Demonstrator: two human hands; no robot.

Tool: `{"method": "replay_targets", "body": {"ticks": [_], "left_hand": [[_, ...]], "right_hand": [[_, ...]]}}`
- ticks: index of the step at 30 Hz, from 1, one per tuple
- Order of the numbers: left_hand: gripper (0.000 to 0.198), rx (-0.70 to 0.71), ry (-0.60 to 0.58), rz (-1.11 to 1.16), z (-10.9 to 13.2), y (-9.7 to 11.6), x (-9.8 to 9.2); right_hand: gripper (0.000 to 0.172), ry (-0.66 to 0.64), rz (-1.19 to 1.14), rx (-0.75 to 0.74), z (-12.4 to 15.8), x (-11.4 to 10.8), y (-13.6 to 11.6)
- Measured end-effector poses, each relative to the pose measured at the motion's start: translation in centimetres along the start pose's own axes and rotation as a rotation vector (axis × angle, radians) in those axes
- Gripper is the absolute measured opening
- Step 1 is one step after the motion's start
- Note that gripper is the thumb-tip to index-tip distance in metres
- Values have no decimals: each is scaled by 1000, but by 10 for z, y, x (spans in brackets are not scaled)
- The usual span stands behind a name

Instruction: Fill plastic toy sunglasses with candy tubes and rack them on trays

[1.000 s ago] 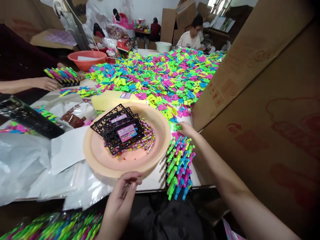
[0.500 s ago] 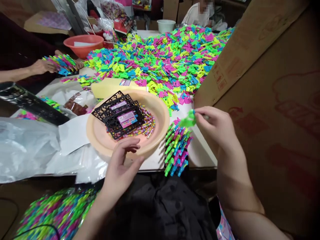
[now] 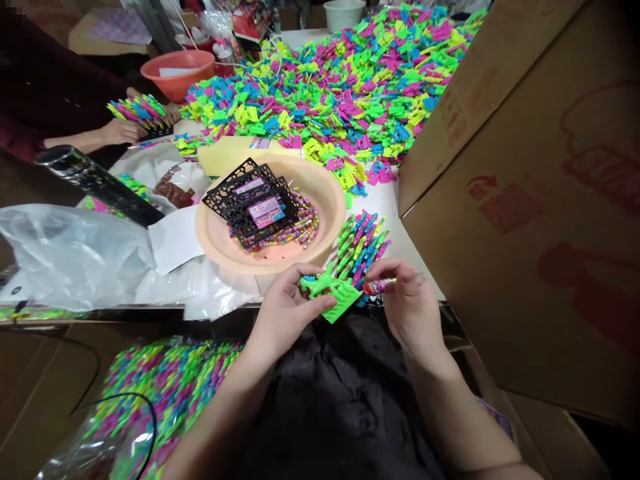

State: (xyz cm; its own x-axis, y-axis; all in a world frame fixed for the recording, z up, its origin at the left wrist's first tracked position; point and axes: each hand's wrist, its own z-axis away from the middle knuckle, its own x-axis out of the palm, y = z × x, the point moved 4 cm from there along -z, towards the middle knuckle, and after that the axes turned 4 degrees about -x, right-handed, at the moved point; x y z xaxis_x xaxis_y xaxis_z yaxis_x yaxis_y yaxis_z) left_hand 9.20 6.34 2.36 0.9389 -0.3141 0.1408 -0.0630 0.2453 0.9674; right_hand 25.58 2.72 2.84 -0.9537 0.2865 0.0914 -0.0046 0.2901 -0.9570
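Observation:
My left hand (image 3: 287, 308) pinches a bright green plastic toy piece (image 3: 343, 298), with a ridged flat part, between thumb and fingers. Close to its right edge, my right hand (image 3: 413, 303) holds a small candy tube (image 3: 379, 287) with a red and purple wrapper by its far end. Just beyond both hands stands a tight block of green, blue, pink and yellow plastic toys (image 3: 364, 241), in slanted rows. To its left is a peach-coloured basin (image 3: 210, 250) with small wrapped candy tubes (image 3: 306, 227) and black lattice trays (image 3: 227, 200) carrying printed labels.
A large heap of colourful plastic pieces (image 3: 350, 87) covers the back of the table. A tall cardboard box (image 3: 525, 200) walls off the right side. At left are a dark post (image 3: 100, 183), plastic bags (image 3: 75, 253) and a co-worker's hand (image 3: 123, 131). Bagged toys (image 3: 165, 393) lie below.
The green toy piece has passed from my right hand to my left, which was holding nothing. My right hand came down nearer and now shows a candy tube. The view has tilted downward.

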Motion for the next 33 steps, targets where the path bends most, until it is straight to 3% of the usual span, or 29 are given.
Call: {"method": "replay_targets", "body": {"ticks": [7,11,17,23,26,29,33], "left_hand": [[40,78,107,178,3,-3,-9],[39,71,115,151,2,-8,-11],[39,23,134,89,2,-16,-15],[45,-121,38,236,0,-21,-11],[44,-172,-7,271,0,-23,-9],[42,-230,-52,320,0,-24,-6],[40,-239,-50,224,2,-21,-6]], "right_hand": [[29,15,-283,343,22,15,26],[22,15,-346,431,28,22,34],[16,-58,-336,413,29,29,38],[27,-242,-239,461,30,33,37],[27,-299,-51,385,28,31,31],[25,-265,70,269,27,27,25],[21,-257,208,163,28,22,19]]}}
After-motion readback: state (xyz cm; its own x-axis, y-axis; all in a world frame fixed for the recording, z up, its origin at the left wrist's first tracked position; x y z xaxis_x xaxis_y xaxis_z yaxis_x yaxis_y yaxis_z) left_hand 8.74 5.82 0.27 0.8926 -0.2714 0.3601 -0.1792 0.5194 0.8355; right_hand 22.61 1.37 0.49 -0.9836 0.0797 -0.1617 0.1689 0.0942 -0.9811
